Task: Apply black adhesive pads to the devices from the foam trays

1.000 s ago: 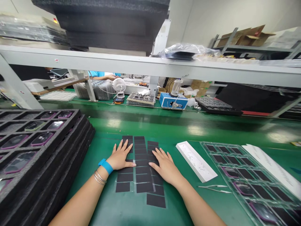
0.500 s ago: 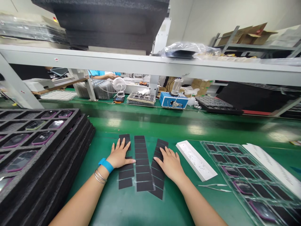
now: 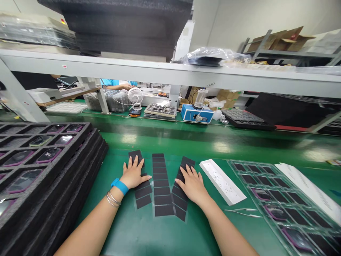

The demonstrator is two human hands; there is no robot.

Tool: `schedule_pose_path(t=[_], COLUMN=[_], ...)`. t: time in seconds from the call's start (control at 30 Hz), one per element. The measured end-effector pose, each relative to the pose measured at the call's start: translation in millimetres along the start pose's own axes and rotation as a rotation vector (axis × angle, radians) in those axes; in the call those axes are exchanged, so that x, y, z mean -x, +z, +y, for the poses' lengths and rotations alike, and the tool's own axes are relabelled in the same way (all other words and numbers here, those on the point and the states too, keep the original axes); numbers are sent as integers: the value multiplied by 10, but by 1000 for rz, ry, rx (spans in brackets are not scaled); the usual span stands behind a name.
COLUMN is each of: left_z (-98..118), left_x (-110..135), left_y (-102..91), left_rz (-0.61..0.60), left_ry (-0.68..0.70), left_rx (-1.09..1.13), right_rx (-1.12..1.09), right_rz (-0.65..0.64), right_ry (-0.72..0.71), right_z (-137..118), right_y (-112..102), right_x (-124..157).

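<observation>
Left hand point(image 3: 133, 173) and right hand point(image 3: 192, 185), fingers spread flat, gripping nothing, press the left black strip point(image 3: 143, 192) and right black strip point(image 3: 179, 202), now splayed wider (centre black strip point(image 3: 161, 185) unmoved).

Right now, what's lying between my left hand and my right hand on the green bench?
In the head view, a straight strip of black rectangular pads lies on the green bench between your left hand and your right hand.
</observation>
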State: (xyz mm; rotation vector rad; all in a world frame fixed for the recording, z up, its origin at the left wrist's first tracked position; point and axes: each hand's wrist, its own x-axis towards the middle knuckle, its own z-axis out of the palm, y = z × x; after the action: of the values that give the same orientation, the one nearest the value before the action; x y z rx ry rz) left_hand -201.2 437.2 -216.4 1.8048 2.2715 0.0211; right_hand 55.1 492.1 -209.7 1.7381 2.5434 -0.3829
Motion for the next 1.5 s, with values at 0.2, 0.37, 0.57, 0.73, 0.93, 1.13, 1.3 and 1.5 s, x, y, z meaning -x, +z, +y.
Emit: schedule_pose_path(t=[0.2,0.37,0.57,0.73,0.93,1.13,1.3,1.5], left_z=[1,107,257,222,199,209,205,188], left_x=[67,159,185,126,117,110,92,76], left_y=[-102,-185,-77,-28,-18,-21,-15,-18], left_rz=[-98,-72,-112,-121,-93,-43,-23,2], left_ry=[83,206,392,413,418,337,313,259], left_rx=[-12,22,83,91,112,81,69,39], right_rx=[-36,-107,-165,-122,-62,-98,-210,-196], right_rz=[-35,-4,-125,-105,-95,-67,-152,-147], right_ry=[-78,-260,-482,-400,-285,-302,-531,-482], right_z=[-8,-39,-79,-79,-50,-55,-130,-123], right_y=[-27,-64,-22,0,-7,-25,-71,-34], right_x=[17,75,132,114,89,97,173,151])
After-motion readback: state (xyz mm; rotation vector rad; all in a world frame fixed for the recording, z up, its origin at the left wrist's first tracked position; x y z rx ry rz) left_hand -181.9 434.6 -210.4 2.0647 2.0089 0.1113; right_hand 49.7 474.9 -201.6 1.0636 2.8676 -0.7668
